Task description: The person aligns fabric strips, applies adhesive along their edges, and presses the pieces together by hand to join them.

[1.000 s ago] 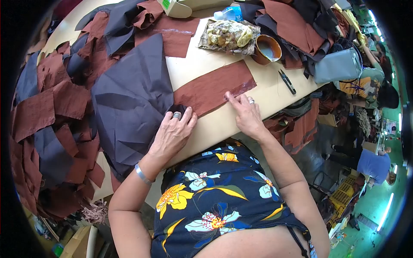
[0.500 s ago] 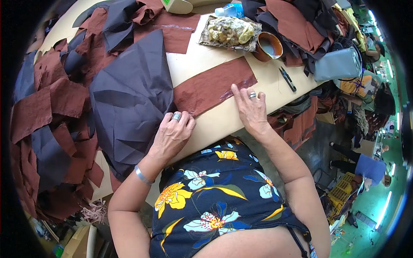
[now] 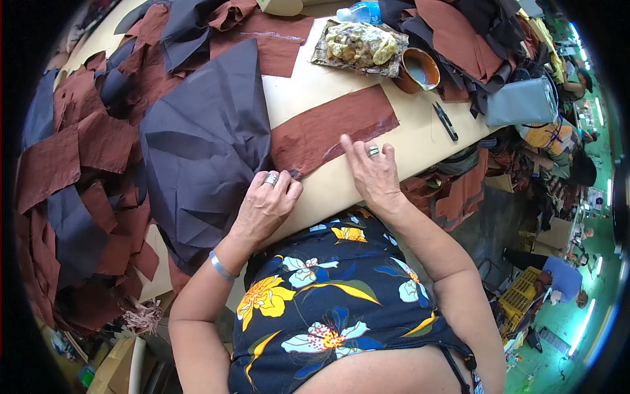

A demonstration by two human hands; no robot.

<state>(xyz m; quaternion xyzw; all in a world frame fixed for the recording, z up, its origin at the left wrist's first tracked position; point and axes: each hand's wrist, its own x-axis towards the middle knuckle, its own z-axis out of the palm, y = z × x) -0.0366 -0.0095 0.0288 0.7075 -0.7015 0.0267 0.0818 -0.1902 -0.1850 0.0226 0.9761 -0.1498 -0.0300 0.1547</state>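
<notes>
A reddish-brown fabric strip (image 3: 335, 128) lies flat on the pale tabletop, with a shiny, whitish smear along its near edge. Dark purplish-grey fabric (image 3: 203, 125) covers the strip's left end in creased folds. My left hand (image 3: 268, 202) is closed, pinching the dark fabric at its lower right edge, beside the strip's near corner. Its exact fingertip hold is partly hidden. My right hand (image 3: 374, 174) has its fingers apart and holds nothing. Its index fingertip is at the strip's smeared near edge; whether it presses there I cannot tell.
Beyond the strip are a brown bowl (image 3: 419, 71) of cloudy liquid, a board with a yellowish lumpy mass (image 3: 361, 46), and a water bottle (image 3: 359, 13). Black thread snips (image 3: 445, 122) lie right. Fabric pieces (image 3: 72, 164) heap up left. A grey-blue box (image 3: 522, 103) stands at the right edge.
My right hand has slid left along the strip's near edge, toward my left hand. The left hand keeps its pinch in nearly the same place. The whole view has shifted slightly.
</notes>
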